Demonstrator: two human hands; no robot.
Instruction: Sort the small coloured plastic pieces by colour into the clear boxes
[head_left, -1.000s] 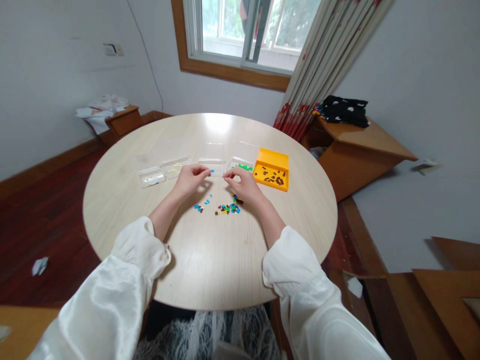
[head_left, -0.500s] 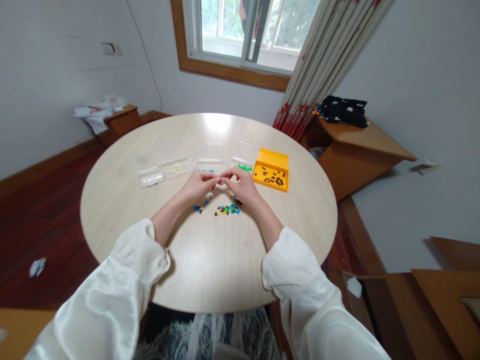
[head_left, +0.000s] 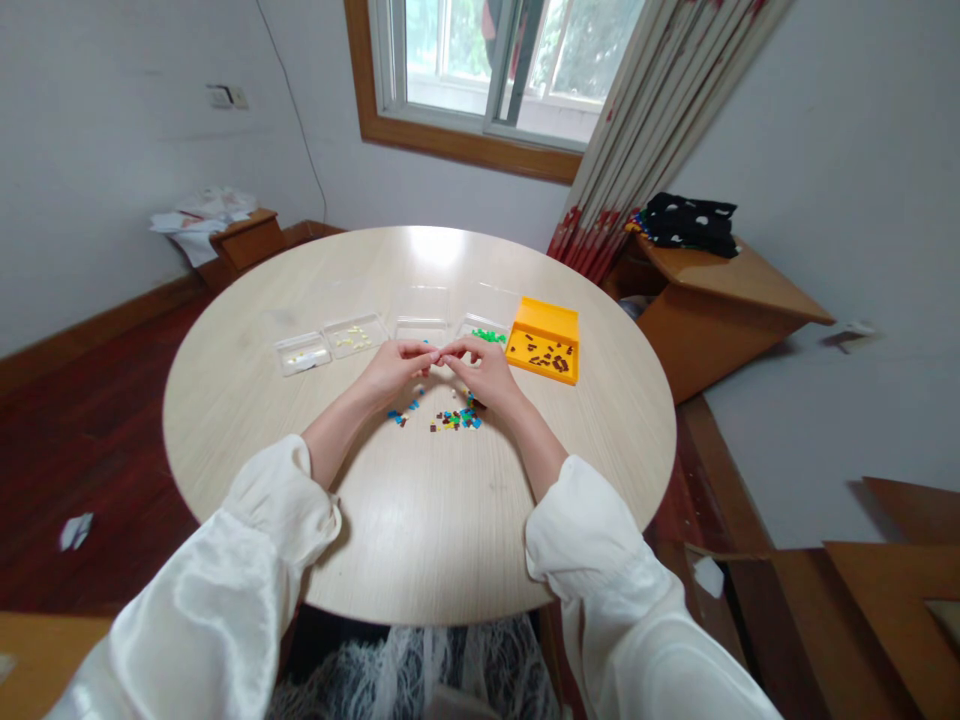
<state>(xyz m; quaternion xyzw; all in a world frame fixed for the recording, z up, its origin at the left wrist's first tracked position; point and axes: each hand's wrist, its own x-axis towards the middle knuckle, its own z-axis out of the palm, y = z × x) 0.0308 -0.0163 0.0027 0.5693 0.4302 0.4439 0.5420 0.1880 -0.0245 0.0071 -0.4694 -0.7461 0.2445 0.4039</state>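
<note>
My left hand [head_left: 397, 370] and my right hand [head_left: 484, 368] meet above the table, fingertips pinched together. Whatever they hold between them is too small and too covered to name. Below the hands lies a loose pile of small building bricks [head_left: 457, 418] in blue, green, yellow and brown. A few blue and brown bricks [head_left: 399, 416] lie to its left. Just behind my right hand, green bricks [head_left: 489, 335] sit in a clear box. The clear box [head_left: 420, 328] behind my left hand is partly hidden by the fingers.
On the round table [head_left: 420, 520], an open yellow box [head_left: 544, 372] holds brown bricks at the right. Two clear trays, one with pale yellow pieces [head_left: 355, 338] and a smaller one [head_left: 303, 355], stand at the left. A wooden cabinet [head_left: 720, 310] is beyond the table's right edge.
My fingers have shifted very slightly against each other, and the hands stay in the same place. The bricks and boxes have not moved.
</note>
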